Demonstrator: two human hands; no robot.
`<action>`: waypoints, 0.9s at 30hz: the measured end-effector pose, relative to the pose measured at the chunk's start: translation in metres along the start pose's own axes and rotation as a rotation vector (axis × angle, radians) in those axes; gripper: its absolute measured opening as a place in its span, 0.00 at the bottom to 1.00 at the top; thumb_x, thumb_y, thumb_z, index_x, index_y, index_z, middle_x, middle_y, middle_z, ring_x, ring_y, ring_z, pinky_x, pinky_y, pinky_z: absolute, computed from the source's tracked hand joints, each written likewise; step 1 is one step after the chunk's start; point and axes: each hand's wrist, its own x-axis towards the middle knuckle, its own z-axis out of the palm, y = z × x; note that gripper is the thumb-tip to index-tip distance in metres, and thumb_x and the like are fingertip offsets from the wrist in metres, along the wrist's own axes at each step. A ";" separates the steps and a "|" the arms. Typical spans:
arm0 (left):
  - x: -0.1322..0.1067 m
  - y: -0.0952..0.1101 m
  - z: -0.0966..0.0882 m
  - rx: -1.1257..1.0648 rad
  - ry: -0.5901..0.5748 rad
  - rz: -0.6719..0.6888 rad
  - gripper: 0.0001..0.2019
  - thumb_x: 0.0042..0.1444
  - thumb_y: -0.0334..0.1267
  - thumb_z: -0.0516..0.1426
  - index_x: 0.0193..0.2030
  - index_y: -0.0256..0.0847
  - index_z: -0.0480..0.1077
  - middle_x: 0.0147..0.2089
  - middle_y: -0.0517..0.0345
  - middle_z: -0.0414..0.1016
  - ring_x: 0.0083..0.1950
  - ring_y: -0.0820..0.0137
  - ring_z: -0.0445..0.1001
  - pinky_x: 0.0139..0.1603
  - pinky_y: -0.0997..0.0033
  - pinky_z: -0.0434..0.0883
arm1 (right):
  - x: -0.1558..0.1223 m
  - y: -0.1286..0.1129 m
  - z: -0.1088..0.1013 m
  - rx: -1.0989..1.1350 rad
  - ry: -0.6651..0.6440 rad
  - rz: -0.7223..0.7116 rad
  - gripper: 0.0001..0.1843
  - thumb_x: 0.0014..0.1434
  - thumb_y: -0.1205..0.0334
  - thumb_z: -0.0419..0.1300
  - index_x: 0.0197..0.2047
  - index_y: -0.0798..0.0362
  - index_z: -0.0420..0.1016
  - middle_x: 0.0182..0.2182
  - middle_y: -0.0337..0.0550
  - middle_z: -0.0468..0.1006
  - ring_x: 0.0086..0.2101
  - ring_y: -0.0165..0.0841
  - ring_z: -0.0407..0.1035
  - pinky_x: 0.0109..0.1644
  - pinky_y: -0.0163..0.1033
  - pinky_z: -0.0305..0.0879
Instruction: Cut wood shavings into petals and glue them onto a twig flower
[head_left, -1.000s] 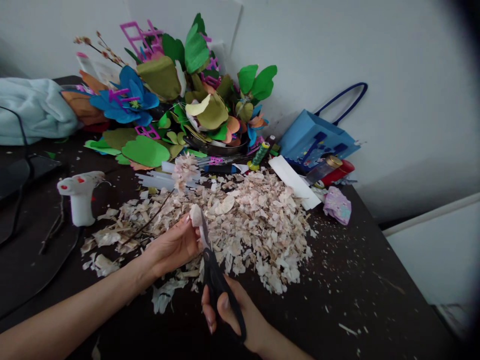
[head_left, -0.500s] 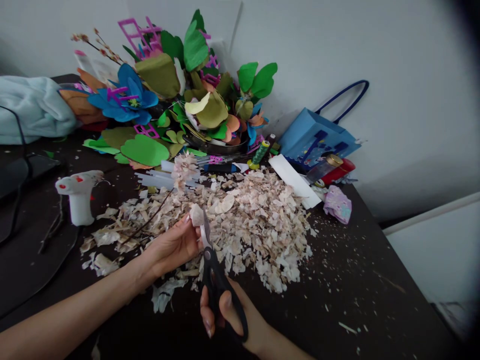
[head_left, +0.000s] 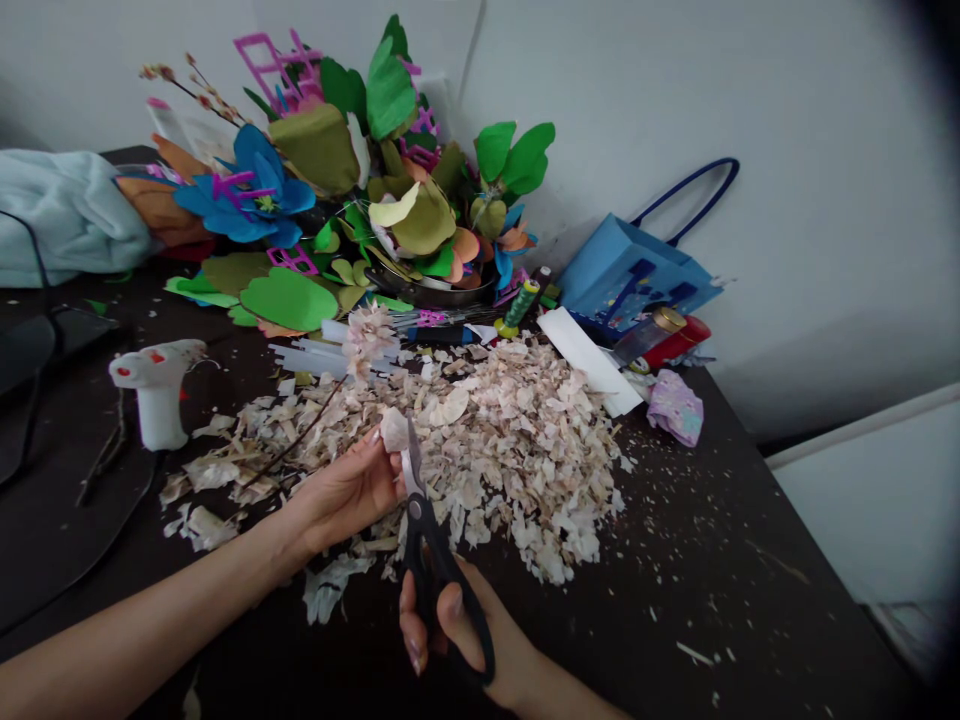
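Observation:
Between the fingertips of my left hand (head_left: 352, 492) is a small pale pinkish petal-like piece (head_left: 394, 430). My right hand (head_left: 469, 625) grips black-handled scissors (head_left: 421, 515), with thumb and fingers through the loops. The scissor blades point up and lie against the right edge of the pale piece. Below and behind both hands spreads a heap of pale, thin dried scraps (head_left: 517, 450) on the dark table (head_left: 675, 600). A pale pink flower cluster on a thin brown stem (head_left: 307, 435) lies on the heap's left side.
A white glue gun (head_left: 157, 390) stands at the left, its cord running down the table. Behind the heap are blue, green and olive flowers and leaves (head_left: 292, 300), a green thread spool (head_left: 520, 305), a white strip (head_left: 589, 360) and a blue bag (head_left: 634, 270).
Hardly anything differs. The scissor blades seem slightly closer together at the pale piece, and the whole view has shifted by a hair.

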 end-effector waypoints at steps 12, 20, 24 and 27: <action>-0.001 0.000 0.001 0.008 0.029 -0.001 0.14 0.44 0.29 0.71 0.36 0.38 0.72 0.30 0.63 0.76 0.28 0.76 0.74 0.38 0.72 0.77 | -0.001 -0.004 0.003 -0.039 0.013 0.015 0.36 0.51 0.26 0.54 0.38 0.55 0.65 0.23 0.36 0.64 0.23 0.26 0.60 0.29 0.34 0.57; -0.001 0.002 0.001 -0.007 0.031 -0.019 0.15 0.45 0.28 0.70 0.38 0.39 0.72 0.31 0.63 0.76 0.29 0.76 0.75 0.38 0.72 0.77 | -0.001 -0.006 0.003 -0.033 0.009 0.015 0.35 0.52 0.27 0.55 0.38 0.55 0.65 0.23 0.36 0.64 0.23 0.26 0.60 0.29 0.34 0.57; -0.001 0.002 0.002 0.016 0.045 -0.024 0.17 0.42 0.28 0.72 0.37 0.38 0.72 0.30 0.63 0.75 0.28 0.76 0.75 0.37 0.73 0.77 | -0.001 -0.005 0.002 -0.040 0.004 0.001 0.35 0.52 0.27 0.55 0.37 0.55 0.64 0.23 0.36 0.64 0.22 0.25 0.59 0.29 0.33 0.57; -0.001 0.003 0.004 0.037 0.059 -0.016 0.17 0.41 0.29 0.72 0.36 0.38 0.71 0.29 0.64 0.75 0.28 0.75 0.75 0.36 0.73 0.77 | -0.001 -0.003 0.001 -0.025 0.002 -0.002 0.35 0.52 0.27 0.55 0.37 0.55 0.64 0.23 0.36 0.64 0.22 0.25 0.59 0.28 0.33 0.57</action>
